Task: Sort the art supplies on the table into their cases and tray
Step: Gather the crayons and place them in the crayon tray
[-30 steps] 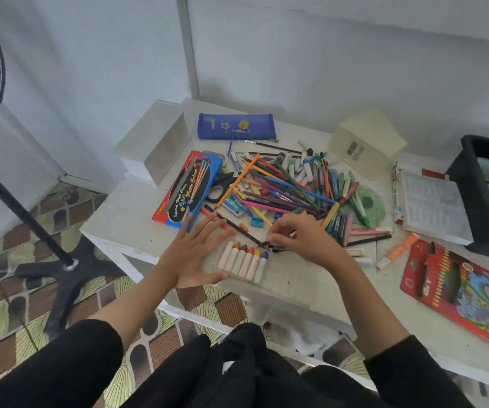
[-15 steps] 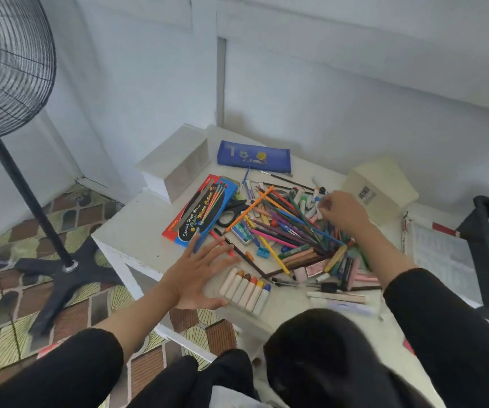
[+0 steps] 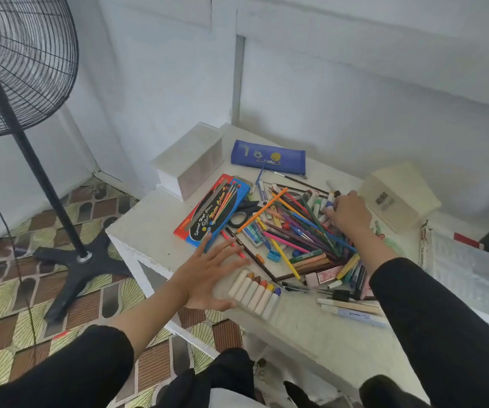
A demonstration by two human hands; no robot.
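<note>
Art supplies of many colours point(image 3: 299, 231) lie in one loose pile in the middle of the white painted surface point(image 3: 155, 231), and almost nothing is sorted yet. One second ago the right hand point(image 3: 347, 213) was at the near side of the pile, close to the crayons. Half a second ago it had already reached the far side. Now it sits there, knuckles up, with the fingers bent down among the short white tubes with coloured caps point(image 3: 315, 198). Whether it holds one of them I cannot tell, because the fingers hide what is under them. The left hand point(image 3: 208, 275) has not moved in this time: it lies flat and released, fingers spread, just beside the row of thick paper-wrapped crayons point(image 3: 255, 293) near the front edge. I judge that the person is collecting one kind of thing, and that the next piece comes from the far side.

The flat red and blue cardboard pencil box point(image 3: 214, 213) lies left of the pile, smooth, with printed letters. The long blue fabric pencil case point(image 3: 267, 157) looks soft and lies behind the pile, near the wall. The pencils and markers are thin hard sticks crossing one another, so they may roll or catch. The black-handled scissors point(image 3: 243, 213) are half buried under them. The small blue plastic sharpener point(image 3: 273, 255) sits at the near side of the pile.
</note>
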